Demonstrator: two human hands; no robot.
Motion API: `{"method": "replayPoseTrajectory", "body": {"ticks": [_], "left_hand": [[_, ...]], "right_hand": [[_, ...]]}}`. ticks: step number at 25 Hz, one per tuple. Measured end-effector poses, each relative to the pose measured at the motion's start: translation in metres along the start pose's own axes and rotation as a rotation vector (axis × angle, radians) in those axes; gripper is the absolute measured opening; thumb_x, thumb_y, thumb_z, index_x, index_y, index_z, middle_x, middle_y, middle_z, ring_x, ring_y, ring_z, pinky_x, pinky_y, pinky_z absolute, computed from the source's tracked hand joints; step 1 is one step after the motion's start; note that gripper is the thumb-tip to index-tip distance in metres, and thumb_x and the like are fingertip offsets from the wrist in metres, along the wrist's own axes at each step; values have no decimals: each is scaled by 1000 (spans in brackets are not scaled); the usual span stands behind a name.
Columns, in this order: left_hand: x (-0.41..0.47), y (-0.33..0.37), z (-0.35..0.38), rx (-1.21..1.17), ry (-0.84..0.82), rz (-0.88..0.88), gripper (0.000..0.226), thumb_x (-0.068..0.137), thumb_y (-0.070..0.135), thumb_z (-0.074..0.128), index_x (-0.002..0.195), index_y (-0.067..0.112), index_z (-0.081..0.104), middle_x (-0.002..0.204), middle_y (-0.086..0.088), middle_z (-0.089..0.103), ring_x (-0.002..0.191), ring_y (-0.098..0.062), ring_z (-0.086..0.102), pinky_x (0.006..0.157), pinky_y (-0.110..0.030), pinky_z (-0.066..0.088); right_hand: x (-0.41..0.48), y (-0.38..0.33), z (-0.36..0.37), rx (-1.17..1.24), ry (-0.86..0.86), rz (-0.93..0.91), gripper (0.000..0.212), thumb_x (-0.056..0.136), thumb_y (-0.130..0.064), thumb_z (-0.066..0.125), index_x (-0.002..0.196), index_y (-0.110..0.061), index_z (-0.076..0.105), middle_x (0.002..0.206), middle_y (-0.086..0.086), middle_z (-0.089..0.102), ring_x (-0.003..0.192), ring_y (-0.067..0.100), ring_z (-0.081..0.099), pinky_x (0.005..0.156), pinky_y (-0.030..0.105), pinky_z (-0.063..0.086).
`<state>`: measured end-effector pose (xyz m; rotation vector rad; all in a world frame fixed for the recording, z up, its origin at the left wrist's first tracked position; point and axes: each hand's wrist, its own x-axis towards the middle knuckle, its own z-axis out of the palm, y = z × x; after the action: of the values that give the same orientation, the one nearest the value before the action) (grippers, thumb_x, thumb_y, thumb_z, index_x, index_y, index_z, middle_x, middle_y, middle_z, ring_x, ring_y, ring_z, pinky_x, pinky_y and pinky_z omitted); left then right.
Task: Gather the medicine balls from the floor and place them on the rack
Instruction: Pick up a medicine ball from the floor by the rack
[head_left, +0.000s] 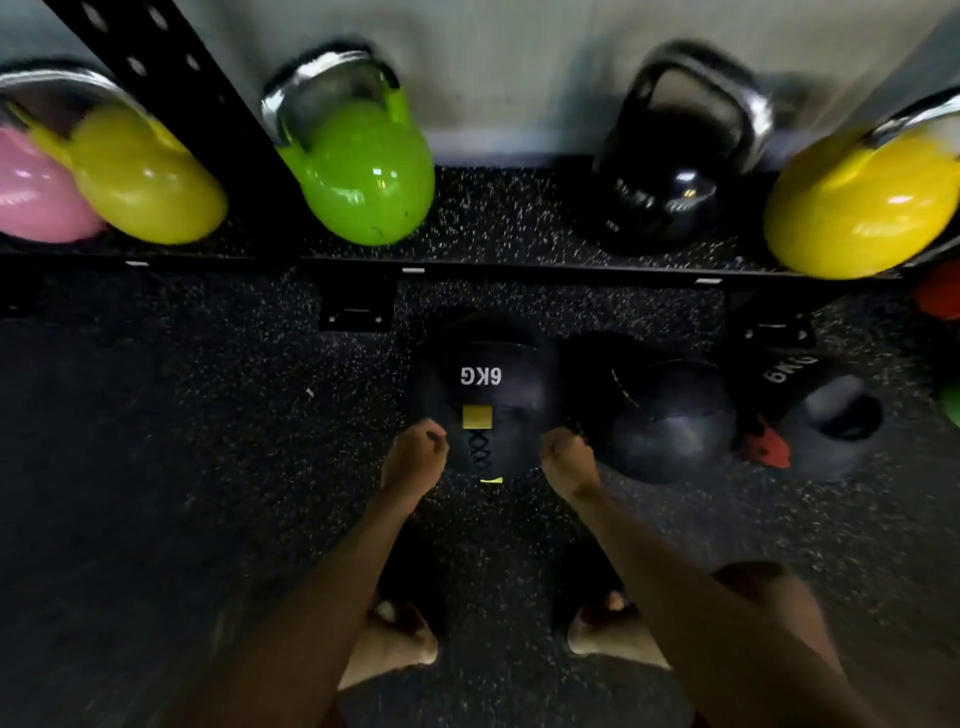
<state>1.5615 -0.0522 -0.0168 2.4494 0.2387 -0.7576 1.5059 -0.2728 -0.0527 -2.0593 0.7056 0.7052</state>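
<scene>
Right at 12 o'clock of the feet: 6KG medicine ball on floor, just below rack shelf w/ green kettlebell. L hand at ball's 8 o'clock, R hand at 4 o'clock, fingers curled in, gripping nothing. Second dark ball at 3 o'clock.

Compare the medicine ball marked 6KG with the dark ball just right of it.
The 6KG ball shows white lettering; the neighbouring ball shows none legible. The 6KG ball carries a yellow patch and lacing; the neighbouring ball looks plain dark. Both are round and rest on the floor.
</scene>
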Motion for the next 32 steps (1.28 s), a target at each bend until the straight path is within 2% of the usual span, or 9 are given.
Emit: {"method": "replayPoseTrajectory", "body": {"ticks": [3,5,7,10,14,17,23,28,32], "left_hand": [[61,-52,44,-159,68,-41,27,96,30,61,116,12,64,102,-11,70,94,-27,67,75,-28,46],[101,-82,63,-360,111,-89,65,89,56,65,134,12,52,116,-9,64,105,-25,63,87,-32,50],[138,-101,73,-495,134,-100,94,77,80,58,149,25,36,144,-7,50,128,-24,52,107,-41,47],[166,-105,81,-648,87,-42,87,86,73,51,158,36,19,162,5,26,145,-17,31,116,-33,31],[194,-117,92,-860,-22,36,87,73,88,51,148,62,16,159,19,29,139,-6,35,118,-37,32],[206,-125,95,-985,-22,62,83,79,78,58,151,54,24,156,18,37,139,-5,40,118,-37,35],[194,-106,85,-1055,53,39,67,81,68,64,142,45,47,139,12,57,122,-7,57,98,-28,49],[137,-78,42,-1036,93,-32,50,91,54,62,138,40,52,120,16,61,108,-3,59,84,-23,50],[74,-43,-17,-1015,61,-55,51,92,54,61,139,41,50,127,11,60,113,-9,59,93,-29,51]], "right_hand": [[60,33,44,251,113,121,28,102,-26,51,109,-1,63,112,21,65,114,40,61,90,39,46],[92,55,67,446,202,152,50,102,-39,52,133,0,53,134,22,58,129,38,52,106,40,41],[123,73,78,545,270,162,68,98,-56,48,143,-6,46,143,20,53,133,36,49,113,44,39],[158,97,85,602,303,120,80,91,-72,41,149,-17,42,147,12,51,136,31,47,115,44,38],[192,101,88,766,332,-59,68,101,-57,36,159,-25,22,161,-3,29,143,11,30,111,25,29],[212,97,89,768,371,-158,59,104,-51,36,157,-24,31,160,-6,33,140,3,30,114,24,27],[216,82,89,818,437,-119,52,104,-49,40,145,-19,51,145,1,54,133,16,48,115,34,35],[149,69,76,804,450,-52,50,106,-45,40,143,-15,52,144,4,54,136,21,47,118,38,32],[68,29,36,804,467,-54,50,105,-45,40,144,-15,51,145,5,54,136,20,47,118,40,33]]}}
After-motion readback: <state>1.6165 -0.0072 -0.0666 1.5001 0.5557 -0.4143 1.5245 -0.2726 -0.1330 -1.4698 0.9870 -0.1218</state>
